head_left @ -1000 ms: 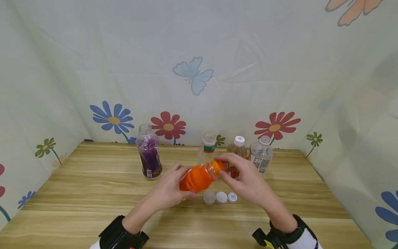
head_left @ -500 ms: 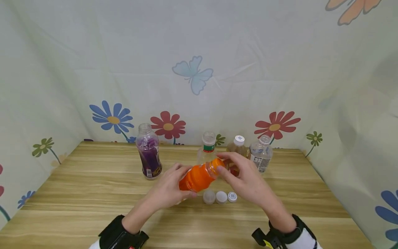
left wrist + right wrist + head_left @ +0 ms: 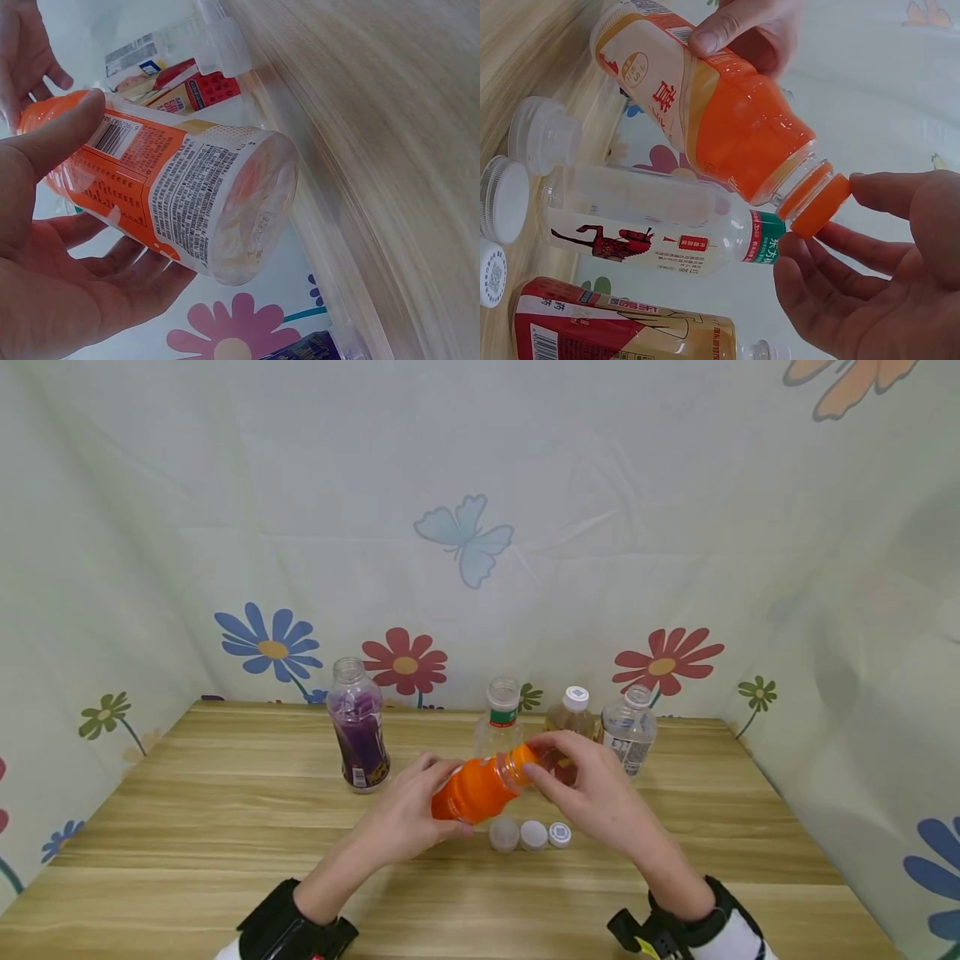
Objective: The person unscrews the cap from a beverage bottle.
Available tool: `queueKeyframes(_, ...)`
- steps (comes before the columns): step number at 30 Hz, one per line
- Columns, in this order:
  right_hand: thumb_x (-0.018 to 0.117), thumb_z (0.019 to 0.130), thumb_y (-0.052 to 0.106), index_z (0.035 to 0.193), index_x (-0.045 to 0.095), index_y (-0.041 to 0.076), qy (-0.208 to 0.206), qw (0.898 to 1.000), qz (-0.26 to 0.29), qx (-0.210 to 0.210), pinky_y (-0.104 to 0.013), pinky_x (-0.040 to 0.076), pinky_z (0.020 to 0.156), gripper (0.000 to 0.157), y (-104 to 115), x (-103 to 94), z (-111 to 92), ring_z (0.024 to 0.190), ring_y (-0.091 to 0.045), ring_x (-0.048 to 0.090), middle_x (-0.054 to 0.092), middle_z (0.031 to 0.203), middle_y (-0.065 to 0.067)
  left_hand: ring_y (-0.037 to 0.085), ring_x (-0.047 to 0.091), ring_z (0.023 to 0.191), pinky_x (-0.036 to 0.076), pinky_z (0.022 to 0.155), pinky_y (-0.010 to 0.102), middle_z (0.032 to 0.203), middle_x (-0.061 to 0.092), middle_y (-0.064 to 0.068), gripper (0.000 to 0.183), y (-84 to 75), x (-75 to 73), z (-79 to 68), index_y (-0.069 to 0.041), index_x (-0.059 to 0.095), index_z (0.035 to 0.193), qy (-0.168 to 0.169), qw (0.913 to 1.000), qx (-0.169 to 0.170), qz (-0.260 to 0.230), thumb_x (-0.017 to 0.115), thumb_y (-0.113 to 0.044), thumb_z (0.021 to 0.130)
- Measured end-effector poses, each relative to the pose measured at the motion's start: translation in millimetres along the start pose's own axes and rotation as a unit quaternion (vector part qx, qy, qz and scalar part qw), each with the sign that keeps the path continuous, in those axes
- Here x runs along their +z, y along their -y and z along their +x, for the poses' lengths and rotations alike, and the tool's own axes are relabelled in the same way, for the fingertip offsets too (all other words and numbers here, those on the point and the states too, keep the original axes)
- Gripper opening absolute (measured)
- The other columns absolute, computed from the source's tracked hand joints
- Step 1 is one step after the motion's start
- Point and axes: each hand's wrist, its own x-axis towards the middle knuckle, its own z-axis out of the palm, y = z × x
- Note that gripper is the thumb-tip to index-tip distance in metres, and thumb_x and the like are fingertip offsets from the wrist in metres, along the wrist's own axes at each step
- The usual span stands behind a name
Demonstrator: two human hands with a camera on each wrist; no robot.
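Note:
An orange-labelled plastic bottle (image 3: 474,792) is held tilted above the table, its neck pointing up to the right. My left hand (image 3: 408,814) grips its body; in the left wrist view the thumb lies over the orange label and the clear base (image 3: 259,210) sticks out past the fingers. On the neck sits an orange bottle cap (image 3: 821,207), which my right hand (image 3: 592,785) pinches between thumb and fingertips. Below the bottle, three loose caps lie in a row on the table: a translucent cap (image 3: 504,835), a white cap (image 3: 533,836) and a smaller white cap (image 3: 559,835).
An uncapped bottle with purple contents (image 3: 362,735) stands at left on the wooden table (image 3: 225,827). Behind the hands are a clear bottle with a green neck band (image 3: 501,718), a white-capped amber bottle (image 3: 573,714) and an uncapped clear bottle (image 3: 630,731). A flowered curtain (image 3: 480,460) hangs behind.
Both hands keep their hold on the bottle and its cap. The right fingers shift slightly around the cap; the bottle and the loose caps stay almost in place.

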Motion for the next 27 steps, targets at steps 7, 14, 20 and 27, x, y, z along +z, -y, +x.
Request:
queueKeyframes(7,0.076,0.093,0.005,0.127,0.067,0.005,0.018,0.999,0.007,-0.036,-0.028,0.060,0.072,0.035,-0.4,-3.2,-0.2,0.083,-0.018,0.067,0.070,0.112,-0.004,0.023,0.059,0.107,0.051,0.096,0.050,0.118,0.060,0.003,0.072,0.6,-0.2,0.0,-0.007,0.063,0.136,-0.002,1.0000,0.000,-0.006,0.095,-0.024,0.073)
queueKeyframes(14,0.076,0.090,-0.005,0.128,0.067,0.006,0.031,0.998,0.010,-0.050,-0.028,0.060,0.072,0.041,0.0,-6.2,-0.7,0.085,-0.020,0.067,0.070,0.116,-0.005,0.023,0.059,0.108,0.050,0.096,0.051,0.117,0.060,0.002,0.073,0.5,0.3,0.4,-0.007,0.063,0.137,-0.001,1.0000,-0.003,-0.004,0.095,-0.023,0.074)
queueKeyframes(20,0.076,0.088,-0.007,0.128,0.068,0.008,0.033,0.999,0.008,-0.043,-0.027,0.059,0.072,0.043,1.0,-6.7,-0.7,0.087,-0.021,0.066,0.070,0.118,-0.005,0.024,0.059,0.107,0.050,0.096,0.050,0.117,0.060,0.003,0.073,0.9,0.8,0.3,-0.008,0.062,0.137,0.004,1.0000,-0.007,-0.004,0.095,-0.023,0.074)
queueKeyframes(27,0.076,0.092,0.001,0.129,0.068,0.008,0.035,0.998,0.020,-0.042,-0.028,0.059,0.072,0.039,1.3,-7.6,-2.0,0.087,-0.020,0.067,0.070,0.119,-0.005,0.024,0.059,0.109,0.050,0.097,0.051,0.119,0.060,0.003,0.073,1.2,0.6,0.9,-0.008,0.061,0.138,0.012,0.9998,-0.012,-0.004,0.094,-0.025,0.076)
